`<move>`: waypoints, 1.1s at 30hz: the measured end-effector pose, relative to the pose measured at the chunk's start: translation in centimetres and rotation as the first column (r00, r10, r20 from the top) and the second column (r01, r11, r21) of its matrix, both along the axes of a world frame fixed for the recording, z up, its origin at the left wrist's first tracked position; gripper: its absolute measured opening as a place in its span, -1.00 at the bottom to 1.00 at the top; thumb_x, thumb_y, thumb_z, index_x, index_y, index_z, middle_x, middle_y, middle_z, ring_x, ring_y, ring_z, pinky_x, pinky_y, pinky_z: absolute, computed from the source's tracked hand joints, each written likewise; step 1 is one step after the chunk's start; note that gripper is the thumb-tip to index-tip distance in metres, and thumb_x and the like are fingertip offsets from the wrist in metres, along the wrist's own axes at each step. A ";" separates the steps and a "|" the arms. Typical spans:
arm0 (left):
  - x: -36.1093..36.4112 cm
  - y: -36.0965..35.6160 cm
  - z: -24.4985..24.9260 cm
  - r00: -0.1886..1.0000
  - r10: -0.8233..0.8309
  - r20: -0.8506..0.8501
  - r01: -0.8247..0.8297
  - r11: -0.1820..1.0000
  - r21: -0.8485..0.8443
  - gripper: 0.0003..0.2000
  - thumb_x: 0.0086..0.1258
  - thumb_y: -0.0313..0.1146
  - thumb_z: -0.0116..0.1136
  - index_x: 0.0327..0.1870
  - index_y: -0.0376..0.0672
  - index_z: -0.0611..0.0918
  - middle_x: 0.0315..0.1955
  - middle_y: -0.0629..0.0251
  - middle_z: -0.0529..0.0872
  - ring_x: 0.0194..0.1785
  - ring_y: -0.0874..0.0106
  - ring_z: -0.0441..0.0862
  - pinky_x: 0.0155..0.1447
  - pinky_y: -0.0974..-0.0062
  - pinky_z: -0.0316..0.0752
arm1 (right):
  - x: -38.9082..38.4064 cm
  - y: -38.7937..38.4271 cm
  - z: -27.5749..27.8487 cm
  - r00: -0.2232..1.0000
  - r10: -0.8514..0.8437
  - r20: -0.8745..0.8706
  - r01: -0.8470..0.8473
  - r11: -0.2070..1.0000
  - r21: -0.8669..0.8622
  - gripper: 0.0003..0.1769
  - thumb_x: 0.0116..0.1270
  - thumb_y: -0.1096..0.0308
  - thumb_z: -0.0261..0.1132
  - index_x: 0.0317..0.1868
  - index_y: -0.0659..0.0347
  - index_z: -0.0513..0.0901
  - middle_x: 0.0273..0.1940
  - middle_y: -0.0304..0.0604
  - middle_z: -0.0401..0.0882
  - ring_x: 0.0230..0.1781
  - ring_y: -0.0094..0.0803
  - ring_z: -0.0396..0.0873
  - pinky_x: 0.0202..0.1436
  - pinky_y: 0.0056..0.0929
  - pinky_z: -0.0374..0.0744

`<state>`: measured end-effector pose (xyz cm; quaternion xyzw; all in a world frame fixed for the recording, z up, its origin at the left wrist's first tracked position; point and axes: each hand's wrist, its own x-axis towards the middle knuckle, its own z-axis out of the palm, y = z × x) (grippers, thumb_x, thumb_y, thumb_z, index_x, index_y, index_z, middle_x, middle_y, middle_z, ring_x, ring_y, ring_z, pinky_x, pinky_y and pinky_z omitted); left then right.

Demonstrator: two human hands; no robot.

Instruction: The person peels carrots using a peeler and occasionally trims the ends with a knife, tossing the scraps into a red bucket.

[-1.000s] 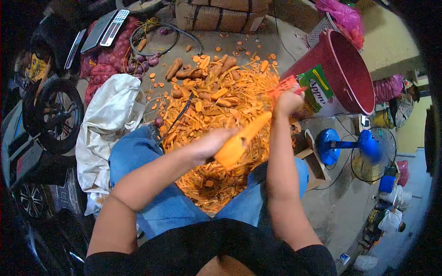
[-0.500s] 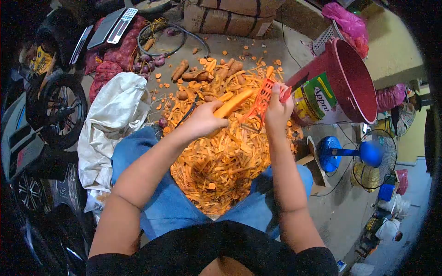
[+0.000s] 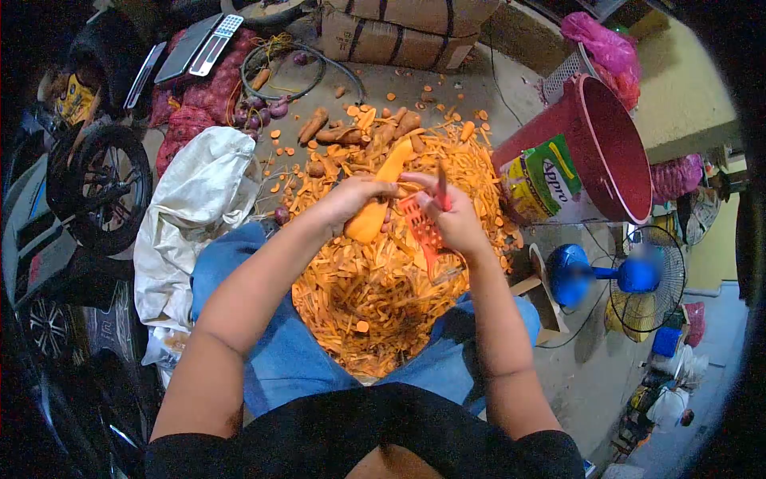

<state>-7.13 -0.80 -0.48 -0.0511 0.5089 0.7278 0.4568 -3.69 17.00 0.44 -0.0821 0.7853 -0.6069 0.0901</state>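
A peeled orange carrot is gripped in my left hand, its thin end pointing up and away from me. My right hand is closed round a red-orange peeler with a perforated body, just to the right of the carrot. The fingertips of both hands nearly meet over the carrot's middle. Below them a heap of carrot peelings spreads between my knees. Unpeeled carrots lie at the heap's far side.
A tilted red bucket stands at the right, near a blue fan. On the left are a white sack, a scale on net bags of onions, and a motorbike wheel. Cardboard boxes stand behind.
My right hand has moved left and down with the peeler, closer to the carrot. In my left hand the carrot has turned more upright, its thick end now toward me.
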 end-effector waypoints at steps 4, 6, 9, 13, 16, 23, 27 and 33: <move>0.4 0.2 0.0 0.972 -0.052 -0.228 0.031 0.995 -0.092 -0.79 0.06 -0.36 0.03 -0.29 -0.24 0.42 -0.57 0.32 0.47 -0.51 0.54 0.47 -0.45 0.61 0.42 | 0.1 -0.2 -0.2 0.994 0.107 -0.019 -0.103 0.981 0.166 -0.59 0.10 0.38 0.06 0.02 -0.04 0.35 -0.20 -0.15 0.48 -0.28 -0.44 0.45 -0.17 -0.52 0.36; 0.7 0.1 0.4 0.975 0.017 -0.220 -0.039 0.995 -0.093 -0.74 0.06 -0.36 0.03 -0.22 -0.23 0.39 -0.55 0.33 0.46 -0.50 0.53 0.47 -0.45 0.60 0.44 | -0.1 0.1 -0.2 0.993 0.118 0.024 -0.121 0.965 0.232 -0.58 0.09 0.37 0.06 0.03 -0.07 0.33 -0.16 -0.11 0.46 -0.26 -0.38 0.46 -0.15 -0.50 0.36; 0.4 -0.3 2.0 0.998 0.029 -0.053 -0.029 0.999 -0.013 -0.74 0.08 -0.33 0.01 -0.22 -0.21 0.37 -0.53 0.34 0.47 -0.52 0.51 0.47 -0.46 0.58 0.44 | -0.3 0.4 0.0 0.999 0.047 0.007 -0.046 0.932 0.359 -0.56 0.09 0.37 0.06 0.04 -0.07 0.31 -0.15 -0.10 0.44 -0.22 -0.35 0.46 -0.14 -0.50 0.37; 0.2 -0.7 1.4 0.985 0.096 0.143 -0.083 0.992 -0.091 -0.79 0.11 -0.23 -0.04 -0.31 -0.13 0.40 -0.52 0.34 0.49 -0.59 0.51 0.47 -0.54 0.57 0.42 | 0.0 -0.1 0.4 0.993 0.100 -0.068 -0.081 0.967 0.240 -0.54 0.08 0.36 0.06 0.06 -0.10 0.29 -0.12 -0.11 0.43 -0.18 -0.31 0.45 -0.13 -0.47 0.38; 1.1 -1.1 1.9 0.996 0.063 0.063 -0.062 0.998 -0.017 -0.79 0.06 -0.28 -0.02 -0.28 -0.11 0.40 -0.53 0.38 0.47 -0.56 0.55 0.47 -0.56 0.57 0.42 | -0.1 -0.8 -0.3 0.968 0.218 -0.127 -0.183 0.953 0.241 -0.51 0.07 0.35 0.08 0.07 -0.17 0.26 -0.14 -0.08 0.44 -0.20 -0.27 0.45 -0.15 -0.44 0.39; 1.0 -1.4 1.7 0.998 -0.022 -0.063 0.026 0.998 0.053 -0.55 -0.09 -0.48 0.00 -0.06 -0.22 0.32 -0.45 0.31 0.49 -0.48 0.52 0.50 -0.48 0.57 0.45 | -0.4 -0.7 -1.2 0.994 0.111 0.006 -0.104 0.903 0.416 -0.40 0.03 0.41 0.06 0.09 -0.36 0.17 -0.27 0.05 0.46 -0.29 -0.11 0.46 -0.22 -0.38 0.41; 0.6 -0.9 1.9 0.999 -0.001 0.036 -0.002 0.995 0.099 -0.56 -0.08 -0.47 -0.04 -0.05 -0.24 0.31 -0.46 0.19 0.46 -0.54 0.41 0.50 -0.60 0.50 0.46 | -0.7 -0.5 -2.4 1.000 0.016 -0.020 -0.010 0.963 0.270 -0.45 0.03 0.44 0.04 0.06 -0.28 0.23 -0.27 0.03 0.47 -0.27 -0.10 0.45 -0.20 -0.38 0.41; 0.1 -0.8 0.6 0.996 -0.069 0.064 0.054 0.974 0.218 -0.65 -0.04 -0.48 -0.04 -0.15 -0.28 0.32 -0.50 0.19 0.47 -0.53 0.45 0.51 -0.56 0.57 0.47 | -0.6 -0.2 -1.7 0.996 0.027 -0.084 0.002 0.945 0.327 -0.54 0.05 0.43 0.06 0.01 -0.17 0.30 -0.21 -0.03 0.46 -0.20 -0.16 0.44 -0.15 -0.40 0.39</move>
